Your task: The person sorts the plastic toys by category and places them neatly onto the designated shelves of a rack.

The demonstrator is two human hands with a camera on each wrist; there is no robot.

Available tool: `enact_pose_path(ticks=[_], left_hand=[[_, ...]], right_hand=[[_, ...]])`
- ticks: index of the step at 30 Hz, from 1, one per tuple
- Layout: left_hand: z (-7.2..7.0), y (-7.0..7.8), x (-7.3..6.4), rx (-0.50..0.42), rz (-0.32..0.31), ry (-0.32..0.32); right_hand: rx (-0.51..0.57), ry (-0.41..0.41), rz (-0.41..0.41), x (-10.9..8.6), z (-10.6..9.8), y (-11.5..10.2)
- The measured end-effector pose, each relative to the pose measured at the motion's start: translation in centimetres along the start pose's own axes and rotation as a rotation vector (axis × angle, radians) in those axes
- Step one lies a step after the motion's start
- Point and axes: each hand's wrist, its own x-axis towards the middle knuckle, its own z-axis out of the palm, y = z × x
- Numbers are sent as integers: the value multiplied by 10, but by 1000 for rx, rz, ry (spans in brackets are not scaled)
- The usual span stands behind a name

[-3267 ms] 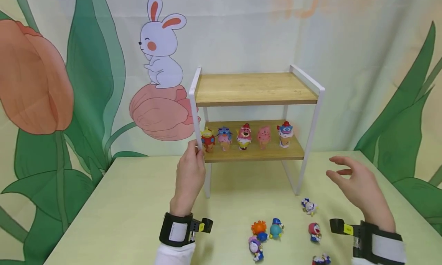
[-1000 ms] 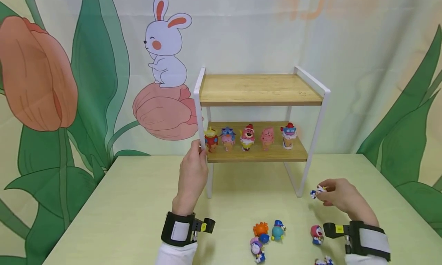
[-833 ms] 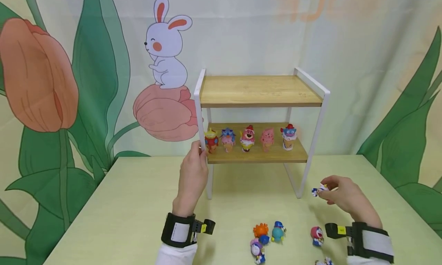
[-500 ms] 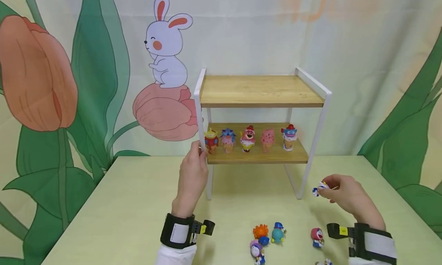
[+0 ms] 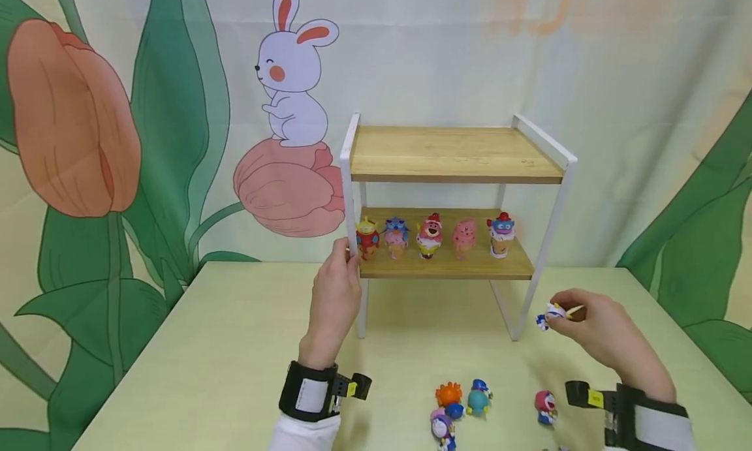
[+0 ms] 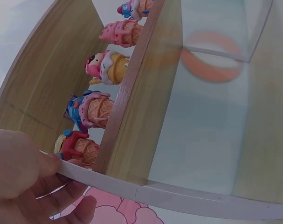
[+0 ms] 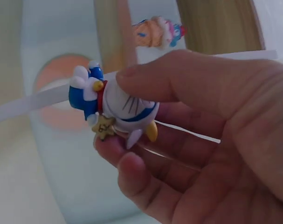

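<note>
Left hand point(image 5: 335, 291) grips the left front leg point(image 5: 349, 203) of the shelf point(image 5: 458, 154) by the lower board point(image 5: 446, 269), thumb on one side and fingers on the other. Right hand point(image 5: 599, 322) pinches the cat figure point(image 5: 555, 312) between thumb and fingers, tipped sideways—red collar and gold star plain in the right wrist view. It is held above the table point(image 5: 235, 346), just right of the shelf's right front corner.

Along the lower board five figures stand upright in a row: a yellow one point(image 5: 367, 239) at the left edge, then a blue one point(image 5: 396, 235), a bear point(image 5: 430, 237), a pink one point(image 5: 464, 237) and, near the right edge, one in a red hat point(image 5: 501, 234).

The shelf stands toward the table's far edge. In front of it lie an orange figure point(image 5: 449, 393), a purple one point(image 5: 440, 426) and a teal one point(image 5: 478, 400), close together—whether touching, I cannot tell. Nearer the table's right edge lies a red-hooded one point(image 5: 546, 408).
</note>
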Motion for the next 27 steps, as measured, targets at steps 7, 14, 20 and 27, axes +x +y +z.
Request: enact_pose_path(ticks=[7,14,20,27], left_hand=[[1,0,-1,-3,2,2],[1,0,-1,-13,1,1],[2,-1,0,-12,-14,-5],[0,0,1,-11,-7,3]], right_hand=[[-21,114,-85,-9,-6,-20],[1,185,-182,-11,-10,-33],[68,273,-340,-4,-21,-59],[-18,312,-531,14,-45,-123]])
